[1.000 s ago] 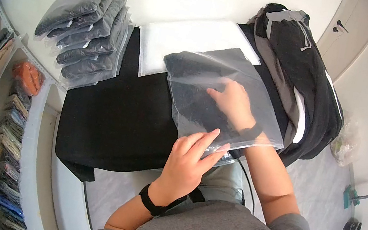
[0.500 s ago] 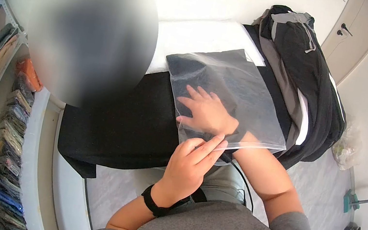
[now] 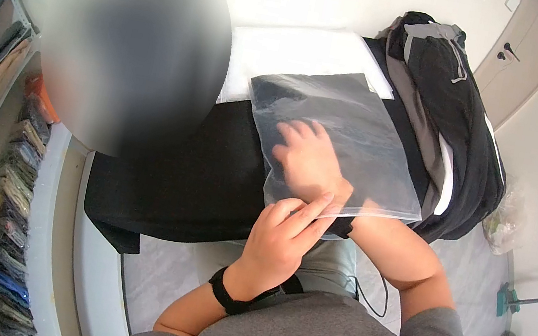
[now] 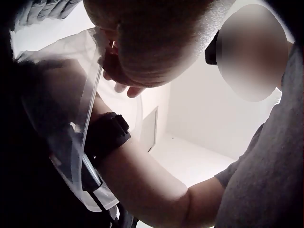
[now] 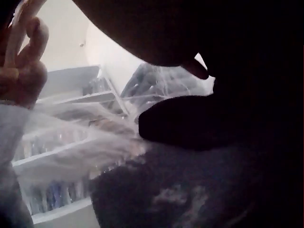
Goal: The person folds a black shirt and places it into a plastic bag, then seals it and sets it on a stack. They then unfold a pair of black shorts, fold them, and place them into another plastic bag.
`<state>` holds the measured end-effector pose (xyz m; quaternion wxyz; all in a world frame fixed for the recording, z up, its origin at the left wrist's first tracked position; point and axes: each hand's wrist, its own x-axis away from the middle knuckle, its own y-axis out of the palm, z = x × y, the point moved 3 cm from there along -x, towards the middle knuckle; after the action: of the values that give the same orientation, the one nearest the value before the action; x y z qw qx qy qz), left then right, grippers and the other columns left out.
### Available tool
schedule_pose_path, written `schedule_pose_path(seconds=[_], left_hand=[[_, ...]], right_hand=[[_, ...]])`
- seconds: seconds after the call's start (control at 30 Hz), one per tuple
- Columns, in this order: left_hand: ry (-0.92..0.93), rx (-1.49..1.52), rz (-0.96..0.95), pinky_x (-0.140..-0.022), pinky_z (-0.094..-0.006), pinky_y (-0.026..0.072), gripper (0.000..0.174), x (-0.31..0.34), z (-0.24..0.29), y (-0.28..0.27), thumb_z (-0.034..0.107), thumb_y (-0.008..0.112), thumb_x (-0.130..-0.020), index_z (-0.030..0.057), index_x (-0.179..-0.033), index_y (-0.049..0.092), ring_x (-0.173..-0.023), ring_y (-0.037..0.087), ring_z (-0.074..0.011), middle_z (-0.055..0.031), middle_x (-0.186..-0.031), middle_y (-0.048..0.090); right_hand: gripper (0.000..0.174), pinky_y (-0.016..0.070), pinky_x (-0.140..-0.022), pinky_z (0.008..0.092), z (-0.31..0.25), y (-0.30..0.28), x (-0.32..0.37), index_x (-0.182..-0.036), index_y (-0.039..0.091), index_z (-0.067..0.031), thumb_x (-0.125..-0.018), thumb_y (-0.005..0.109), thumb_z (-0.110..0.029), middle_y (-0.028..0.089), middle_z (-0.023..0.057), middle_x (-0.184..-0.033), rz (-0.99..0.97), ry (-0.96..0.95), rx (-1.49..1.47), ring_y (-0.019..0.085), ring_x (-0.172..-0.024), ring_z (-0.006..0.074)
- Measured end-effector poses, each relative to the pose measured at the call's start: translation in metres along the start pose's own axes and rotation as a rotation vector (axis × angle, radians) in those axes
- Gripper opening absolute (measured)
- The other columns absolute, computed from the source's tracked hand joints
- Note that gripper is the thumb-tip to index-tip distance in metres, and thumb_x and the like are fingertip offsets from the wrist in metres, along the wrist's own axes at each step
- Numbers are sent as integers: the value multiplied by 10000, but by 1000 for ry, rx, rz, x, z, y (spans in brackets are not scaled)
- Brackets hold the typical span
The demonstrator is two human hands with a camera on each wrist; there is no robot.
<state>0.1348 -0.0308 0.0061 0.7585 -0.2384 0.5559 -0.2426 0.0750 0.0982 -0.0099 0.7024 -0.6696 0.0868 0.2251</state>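
A clear plastic bag (image 3: 389,182) with dark folded cloth (image 3: 290,89) in it lies on the black-covered table (image 3: 166,179), its mouth toward the person. My left hand (image 3: 281,242) pinches the rim of that mouth, index and middle finger stretched along it; in the right wrist view, left fingers (image 5: 35,47) curl around the bag's edge. Inside the bag is my right hand (image 3: 313,165), palm down over the cloth, fingers loosely bent and thumb apart. In the left wrist view, the right forearm (image 4: 142,175) passes into the bag beside its pale rim (image 4: 90,104).
White flat sheets (image 3: 289,53) lie behind the bag. Dark trousers (image 3: 463,130) are heaped along the table's right side. Shelves of bagged, folded clothes (image 3: 14,224) stand at the left. A blurred round patch covers the back left. A cable (image 3: 374,305) hangs by the person's legs.
Inside the bag, my right hand has come back left and toward the mouth; its fingers spread wide, then drew in. My left hand keeps its place at the rim.
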Motion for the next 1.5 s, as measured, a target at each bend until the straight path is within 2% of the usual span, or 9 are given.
schedule_pose_path(seconds=[0.13,0.6,0.7,0.77,1.0,1.1,1.2,1.33,1.5], left_hand=[[-46,15,16,-790,-308,461,339,-5,2,-5,6,606,-756,6,-1091,662,-877,542,-221,-71,-1202,611],[-50,28,28,-780,-311,465,319,-9,4,-4,12,608,-773,-5,-1088,656,-859,548,-228,-82,-1194,613],[-51,32,29,-782,-312,465,321,-8,3,-3,12,608,-772,-6,-1089,655,-864,546,-229,-82,-1196,611],[-52,37,33,-783,-313,465,323,-7,3,-3,13,609,-772,-6,-1091,655,-865,545,-229,-81,-1198,610],[-57,24,28,-791,-320,464,330,-7,3,-5,-3,599,-765,-12,-1090,654,-881,548,-232,-85,-1199,608],[-56,9,44,-789,-321,465,328,-5,2,-7,-6,597,-759,-14,-1082,656,-882,549,-232,-85,-1201,607],[-63,5,55,-785,-321,466,320,-2,0,-8,-8,600,-754,-16,-1069,659,-878,550,-233,-86,-1197,609],[-56,32,65,-778,-319,468,319,-1,1,-6,-15,605,-749,-15,-1063,661,-873,551,-233,-85,-1181,618],[-51,21,86,-777,-316,470,325,-4,3,-4,-19,604,-752,-11,-1072,660,-867,548,-237,-84,-1182,619]], right_hand=[[199,432,-915,453,20,-8,-7,-876,684,-57,-802,598,-221,563,144,-1172,-164,434,-118,533,-1071,306],[575,259,-1053,566,30,-4,-12,-1007,665,-3,-737,677,-511,574,186,-1132,-365,535,-73,471,-1177,345],[581,245,-1062,568,28,-9,-9,-992,672,4,-744,664,-521,571,201,-1152,-132,506,173,447,-1205,356],[528,242,-1066,566,26,-8,-8,-963,675,7,-747,679,-475,583,197,-1130,-367,515,12,444,-1210,351],[387,329,-1040,497,15,-13,-14,-961,665,-24,-730,730,-328,606,185,-1080,-212,476,-74,529,-1114,325],[330,407,-989,424,1,-9,-5,-1033,641,-29,-782,690,-238,609,180,-1112,-367,283,-483,565,-1068,333],[259,455,-915,413,4,-17,10,-1074,621,-11,-855,559,-135,613,233,-1098,-72,-140,-729,575,-1068,360],[406,431,-942,431,39,-15,23,-1180,553,-31,-808,625,-177,586,216,-1150,306,140,-123,539,-1111,360],[498,399,-981,425,59,4,10,-1222,530,-27,-752,665,-117,553,208,-1212,-132,497,-335,501,-1142,388]])
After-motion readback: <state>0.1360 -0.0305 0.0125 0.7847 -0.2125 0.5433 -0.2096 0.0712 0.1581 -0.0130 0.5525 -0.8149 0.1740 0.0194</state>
